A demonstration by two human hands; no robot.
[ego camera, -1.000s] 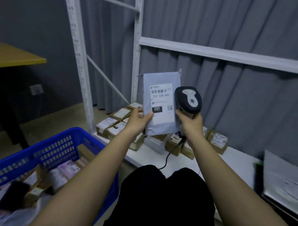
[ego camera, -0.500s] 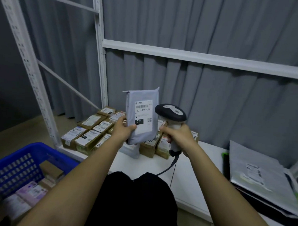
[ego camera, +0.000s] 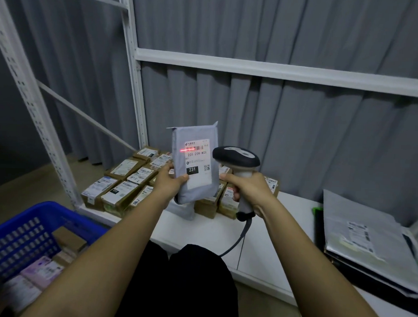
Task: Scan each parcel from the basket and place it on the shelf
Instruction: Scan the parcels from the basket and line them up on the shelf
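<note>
basket point(ego camera: 22, 237): blue, at your lower left by your knee, more parcels lying inside it; not done yet.
left hand point(ego camera: 170, 180): you grip the grey parcel point(ego camera: 194, 162) by its lower left corner, thumb across the front, fingers point(ego camera: 167, 167) curled behind. Held upright in the air, label facing you, above the front of the shelf point(ego camera: 200, 229).
right hand point(ego camera: 247, 190): wrapped tight round the handle of the scanner point(ego camera: 236, 157), head aimed left at the label, just beside the parcel and not touching it. Cable hangs down toward your lap.
change: red scan line point(ego camera: 187, 150) now lies across the barcode on the label; half a second ago there was none. Parcel and scanner keep about the same pose relative to each other, so the trigger looks newly pulled.
caveat: line sits on the left part of the barcode; I can't tell whether it spans the full code or whether the read registered.
meaning: scan step is live for this parcel, my read. Once it reads, next is setting it down on the shelf.
shelf: low white board ahead of you; labelled cardboard boxes point(ego camera: 121, 183) packed in rows at back left, flat grey mailers point(ego camera: 361, 237) stacked at right, bare board between them.
</note>
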